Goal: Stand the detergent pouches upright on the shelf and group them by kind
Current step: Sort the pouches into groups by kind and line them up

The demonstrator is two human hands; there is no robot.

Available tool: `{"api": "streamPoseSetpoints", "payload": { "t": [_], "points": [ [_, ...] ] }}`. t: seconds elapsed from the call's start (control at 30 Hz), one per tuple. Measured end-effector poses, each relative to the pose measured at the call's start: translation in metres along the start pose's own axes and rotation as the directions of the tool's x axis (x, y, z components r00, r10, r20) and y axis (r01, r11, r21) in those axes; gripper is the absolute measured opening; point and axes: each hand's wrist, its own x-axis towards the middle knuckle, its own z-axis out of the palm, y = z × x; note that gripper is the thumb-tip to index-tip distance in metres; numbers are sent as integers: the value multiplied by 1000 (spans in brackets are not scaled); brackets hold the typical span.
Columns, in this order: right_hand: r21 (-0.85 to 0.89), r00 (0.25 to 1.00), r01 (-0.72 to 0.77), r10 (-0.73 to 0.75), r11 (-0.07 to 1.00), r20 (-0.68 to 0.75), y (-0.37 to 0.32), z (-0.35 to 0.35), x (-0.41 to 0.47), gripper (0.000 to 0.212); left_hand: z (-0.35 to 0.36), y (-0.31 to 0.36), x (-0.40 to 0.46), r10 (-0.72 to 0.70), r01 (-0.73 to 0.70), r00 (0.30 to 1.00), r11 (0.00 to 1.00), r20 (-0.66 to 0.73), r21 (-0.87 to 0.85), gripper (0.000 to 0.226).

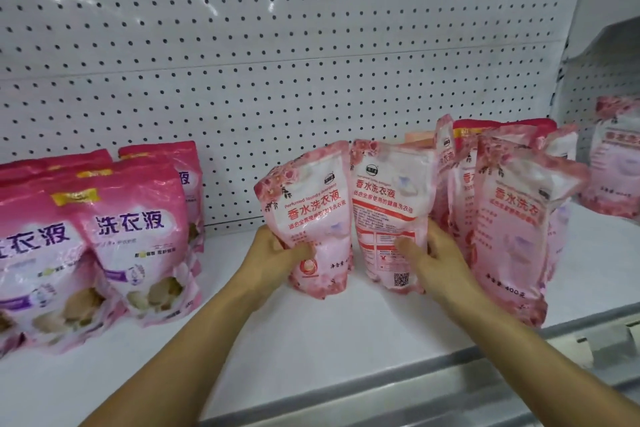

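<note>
On the white shelf (pixel 346 333), nearest the edge, both forearms reach in. Left hand (pixel 277 253) grips a pale pink rose-print pouch (pixel 308 215) by its lower left side, thumb curled across the front; that pouch stands tilted left. Right hand (pixel 429 253) holds a second pale pouch (pixel 393 211), back label showing, thumb on its lower face. Beside it stand more pale pouches (pixel 512 225). Further left, deeper pink pouches (pixel 131 239) stand grouped before the pegboard (pixel 311 45).

Two pale pink rose-print pouches (pixel 308 218) (pixel 391 215) stand upright, side by side, mid-shelf.
</note>
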Motion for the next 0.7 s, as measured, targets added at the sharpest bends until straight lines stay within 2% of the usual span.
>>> {"api": "streamPoseSetpoints", "payload": {
  "t": [0.07,0.13,0.2,0.27,0.3,0.37,0.4,0.47,0.57,0.63,0.7],
  "points": [
    [-303,992,117,-125,946,-7,5,9,2,29,0,-1,7,8,-7,1000,1000,-29,24,44],
    [-584,976,217,-188,782,111,6,24,-1,51,-1,-2,14,-3,5,998,999,-67,34,40],
    [-656,952,305,-209,691,224,-2,33,-10,69,-6,-4,19,-18,21,997,999,-76,38,37],
    [-595,935,337,-183,730,305,-10,28,-13,83,-13,-7,22,-22,24,999,999,-47,40,35],
    [-534,940,278,-113,799,321,-11,22,-9,87,-16,-7,22,-24,25,999,999,-29,33,35],
    [-347,950,68,45,935,308,-16,7,7,90,-22,-8,22,-30,30,1000,999,8,22,37],
    [-279,942,-36,126,960,312,-18,2,16,88,-24,-9,23,-38,38,999,999,24,24,38],
    [-206,886,-185,254,961,388,-24,-1,33,82,-24,-9,25,-57,56,997,998,48,27,38],
    [-160,803,-271,314,949,507,-26,4,57,61,-23,-6,24,-66,67,995,998,73,-15,40],
    [-173,778,-299,344,939,526,-24,9,66,59,-18,-7,19,-57,61,997,995,58,-76,38],
    [-118,786,-336,347,935,513,-20,14,67,46,-7,-13,13,-62,56,997,989,-40,-138,45]
  ]
}}
